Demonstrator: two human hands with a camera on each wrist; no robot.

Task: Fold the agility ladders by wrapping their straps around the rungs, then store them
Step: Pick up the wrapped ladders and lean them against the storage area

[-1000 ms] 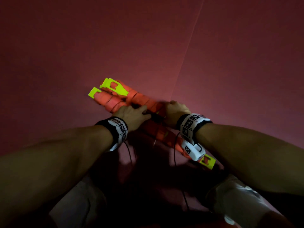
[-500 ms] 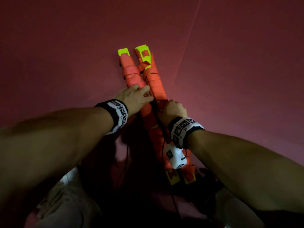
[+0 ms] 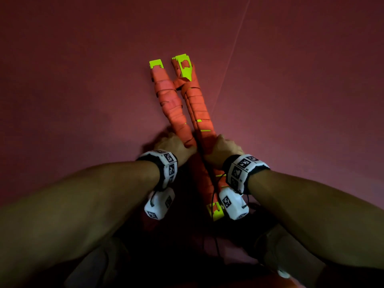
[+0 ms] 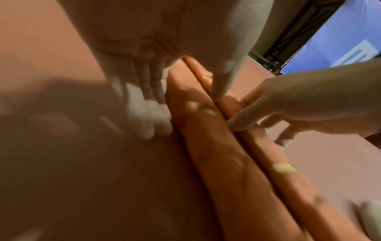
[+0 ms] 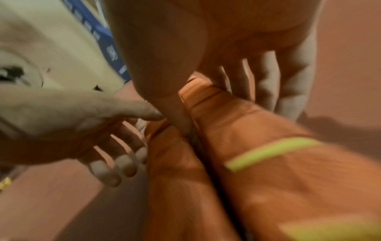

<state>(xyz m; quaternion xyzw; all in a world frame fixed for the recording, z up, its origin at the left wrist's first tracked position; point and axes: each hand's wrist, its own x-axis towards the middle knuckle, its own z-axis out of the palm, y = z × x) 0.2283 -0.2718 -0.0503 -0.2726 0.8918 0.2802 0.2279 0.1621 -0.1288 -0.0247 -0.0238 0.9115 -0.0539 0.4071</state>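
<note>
Two folded agility ladders lie side by side on the red floor, pointing away from me in a narrow V. Both are wound in orange strap, with neon-yellow rung ends (image 3: 156, 63) showing at the far tips. My left hand (image 3: 174, 145) holds the left bundle (image 3: 169, 100) near its middle, thumb in the gap between the bundles and fingers (image 4: 152, 127) down its outer side. My right hand (image 3: 223, 147) holds the right bundle (image 3: 199, 104) the same way, with its thumb (image 5: 181, 124) in the gap. The near yellow end (image 3: 216, 213) pokes out beside my right wrist.
The red floor mat (image 3: 83, 80) spreads all around, with a thin seam line (image 3: 234, 48) running off to the upper right. My knees are in shadow at the bottom edge. A blue panel (image 4: 340, 40) and a dark frame show far off in the left wrist view.
The two bundles have swung from lying diagonally, tips to the left, to pointing straight away from me. Both hands have stayed on them and now sit closer to their near halves.
</note>
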